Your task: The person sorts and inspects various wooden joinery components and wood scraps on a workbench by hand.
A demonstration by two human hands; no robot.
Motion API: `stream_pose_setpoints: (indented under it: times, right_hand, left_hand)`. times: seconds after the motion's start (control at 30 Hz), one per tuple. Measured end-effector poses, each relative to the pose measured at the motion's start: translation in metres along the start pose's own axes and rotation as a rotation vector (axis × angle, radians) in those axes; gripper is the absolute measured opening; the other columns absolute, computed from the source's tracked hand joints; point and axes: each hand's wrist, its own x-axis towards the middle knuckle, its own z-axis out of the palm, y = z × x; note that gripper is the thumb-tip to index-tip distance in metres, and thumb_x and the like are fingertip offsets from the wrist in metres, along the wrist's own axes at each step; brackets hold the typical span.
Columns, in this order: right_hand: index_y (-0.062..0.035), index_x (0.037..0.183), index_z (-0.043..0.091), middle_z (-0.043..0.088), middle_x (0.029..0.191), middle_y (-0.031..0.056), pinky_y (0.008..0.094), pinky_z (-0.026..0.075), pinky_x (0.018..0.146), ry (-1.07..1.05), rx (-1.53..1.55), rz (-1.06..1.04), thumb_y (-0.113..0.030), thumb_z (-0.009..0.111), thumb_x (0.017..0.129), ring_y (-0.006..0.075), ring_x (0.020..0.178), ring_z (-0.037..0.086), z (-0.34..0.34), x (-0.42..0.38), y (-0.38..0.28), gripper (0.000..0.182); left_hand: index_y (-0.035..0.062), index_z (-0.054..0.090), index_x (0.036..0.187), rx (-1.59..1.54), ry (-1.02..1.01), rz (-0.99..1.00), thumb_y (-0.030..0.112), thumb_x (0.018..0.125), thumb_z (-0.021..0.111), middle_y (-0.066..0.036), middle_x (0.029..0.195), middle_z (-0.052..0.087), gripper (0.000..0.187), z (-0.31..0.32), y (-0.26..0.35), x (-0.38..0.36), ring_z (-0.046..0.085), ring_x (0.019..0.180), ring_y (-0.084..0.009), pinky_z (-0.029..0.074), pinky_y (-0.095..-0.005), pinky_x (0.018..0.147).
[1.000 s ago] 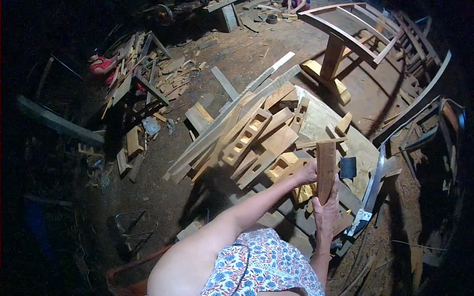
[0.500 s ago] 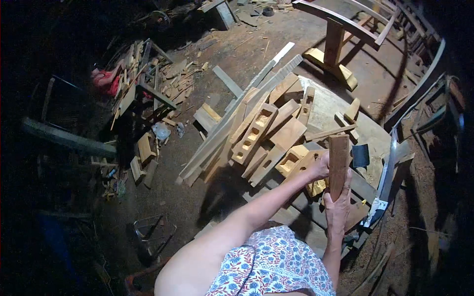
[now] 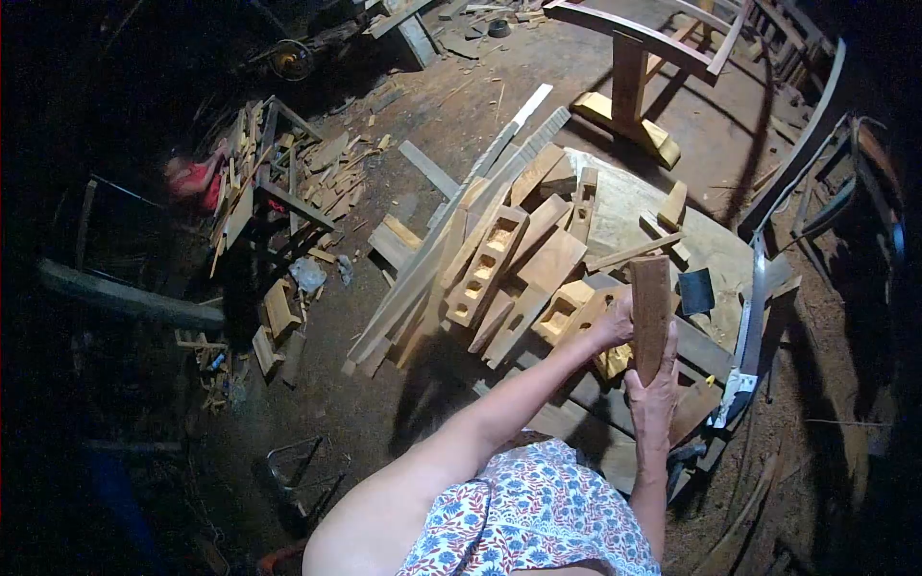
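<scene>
A brown wooden block stands on end over the workbench, held between both my hands. My right hand is wrapped round its lower part, thumb in front. At the block's upper left side is my left hand, closed against it, its fingertips partly hidden behind the wood. Just right of the block lies a dark flat blade. Pieces with cut mortises, among them a long block with several square holes, lie to the left of my hands.
A long saw lies along the bench's right side. Beyond the bench stands a wooden frame on a post. Scrap wood and a person in red are at the far left. Long boards lean left of the pile.
The whole view has shifted slightly, so most things appear a little further left. Both hands keep their hold on the block, with little visible change in its pose.
</scene>
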Motion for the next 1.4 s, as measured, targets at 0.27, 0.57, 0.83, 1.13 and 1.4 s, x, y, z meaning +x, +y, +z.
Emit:
stream_pose_setpoints:
  times: [0.27,0.57,0.83,1.13,1.4]
  right_hand:
    - [-0.0274,0.144,0.011,0.046,0.112,0.0261,0.0477,0.042,0.084,0.014,0.009,0.038,-0.009,0.063,0.070,0.0427,0.097,0.050,0.003,-0.009,0.003,0.093]
    - [-0.0251,0.144,0.012,0.044,0.125,0.0259,0.0444,0.045,0.085,-0.006,0.018,0.080,-0.007,0.060,0.070,0.0416,0.103,0.052,0.001,-0.007,0.003,0.090]
    - [-0.0257,0.145,0.010,0.046,0.096,0.0215,0.0476,0.041,0.079,-0.002,-0.031,0.065,-0.009,0.065,0.069,0.0388,0.087,0.050,-0.003,-0.009,0.000,0.095]
    - [-0.0163,0.142,0.022,0.050,0.116,0.0198,0.0409,0.044,0.085,-0.036,0.068,0.084,-0.012,0.065,0.072,0.0340,0.103,0.053,-0.059,-0.008,-0.029,0.082]
    - [-0.0068,0.140,0.022,0.044,0.129,0.0212,0.0371,0.040,0.092,0.325,0.058,-0.203,-0.013,0.061,0.077,0.0317,0.113,0.050,-0.034,-0.010,0.018,0.075]
  left_hand:
    - [0.0017,0.054,0.104,-0.139,0.019,0.108,0.024,0.072,0.071,-0.016,0.100,0.055,0.043,0.011,-0.024,-0.008,0.054,0.098,-0.0309,0.042,-0.0385,0.086]
    - [0.0018,0.052,0.109,-0.301,0.006,0.013,0.023,0.070,0.073,-0.015,0.107,0.054,0.049,0.008,-0.007,-0.002,0.052,0.102,-0.0282,0.041,-0.0368,0.090]
    - [0.0014,0.055,0.107,-0.143,-0.037,0.041,0.024,0.071,0.072,-0.015,0.104,0.056,0.046,0.010,-0.017,-0.001,0.053,0.102,-0.0269,0.041,-0.0370,0.089]
    - [0.0040,0.053,0.107,0.020,0.112,0.304,0.022,0.071,0.070,-0.017,0.102,0.054,0.043,0.008,-0.003,0.000,0.051,0.101,-0.0342,0.040,-0.0394,0.090]
    - [0.0029,0.050,0.109,0.107,0.096,0.282,0.023,0.071,0.070,-0.016,0.103,0.054,0.048,0.019,-0.030,0.000,0.053,0.100,-0.0319,0.042,-0.0385,0.087]
